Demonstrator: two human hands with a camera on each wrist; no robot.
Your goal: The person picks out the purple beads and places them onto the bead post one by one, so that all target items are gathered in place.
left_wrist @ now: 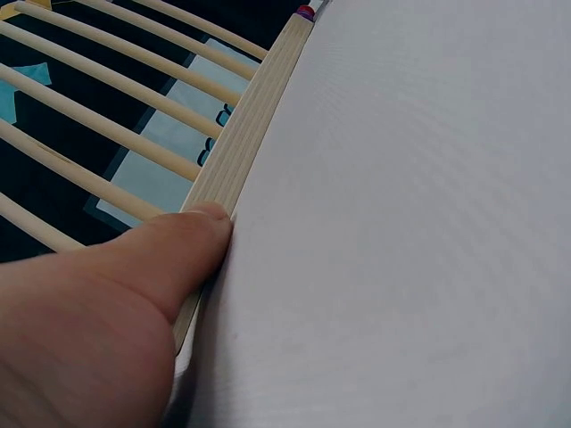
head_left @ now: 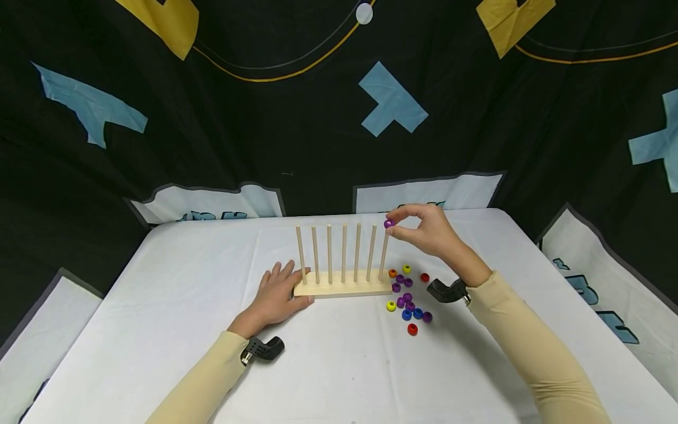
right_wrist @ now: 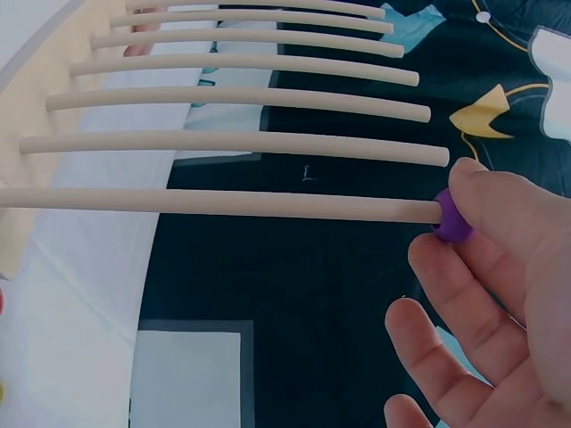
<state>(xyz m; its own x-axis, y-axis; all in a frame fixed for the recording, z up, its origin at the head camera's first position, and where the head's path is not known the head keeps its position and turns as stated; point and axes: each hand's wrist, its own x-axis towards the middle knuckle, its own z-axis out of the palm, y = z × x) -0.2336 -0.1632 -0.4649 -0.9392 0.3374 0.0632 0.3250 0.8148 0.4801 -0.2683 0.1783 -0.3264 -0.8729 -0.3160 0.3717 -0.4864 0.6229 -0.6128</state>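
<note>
A wooden peg stand with several upright pegs is on the white table. My left hand holds its left end, the thumb along the front edge and the index finger at the back. That thumb lies against the base in the left wrist view. My right hand pinches a purple bead between thumb and index finger at the top of the rightmost peg. The peg's tip meets the bead's hole. Its other fingers are spread below the bead in the right wrist view.
Right of the stand lie several loose beads: purple ones, blue ones, yellow ones, red ones and an orange one. A black cloth with taped shapes hangs behind the table.
</note>
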